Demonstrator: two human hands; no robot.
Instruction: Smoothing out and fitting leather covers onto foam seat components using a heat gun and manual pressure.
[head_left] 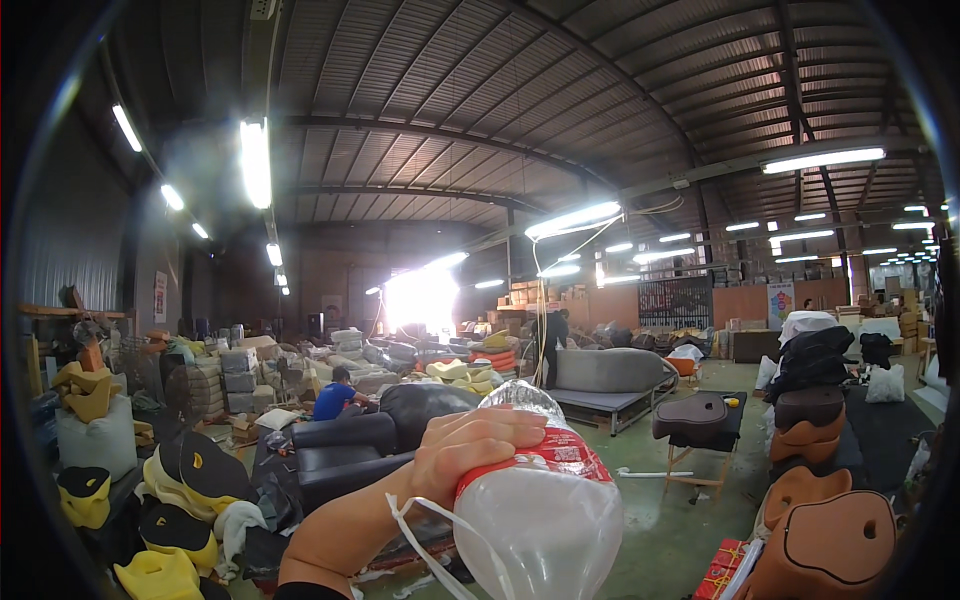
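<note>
My left hand (482, 446) comes up from the lower left with its fingers wrapped over a large clear plastic bottle (545, 515). A red label runs round the bottle's middle, partly covered by my fingers. The bottle is tilted and very close, its near end large at the lower middle of the view and its rounded far end pointing away. What it contains, if anything, I cannot make out. A thin white strap (428, 520) loops down beside my wrist and the bottle. My right hand is out of the picture.
Beyond stands a dark leather armchair (345, 450), with a person in blue (335, 400) crouched behind it. A grey sofa (610, 370) rests on a low platform. Brown cushions (835, 535) are stacked at right, yellow foam pieces (160, 575) at left. A small table (700, 455) holds a dark cushion.
</note>
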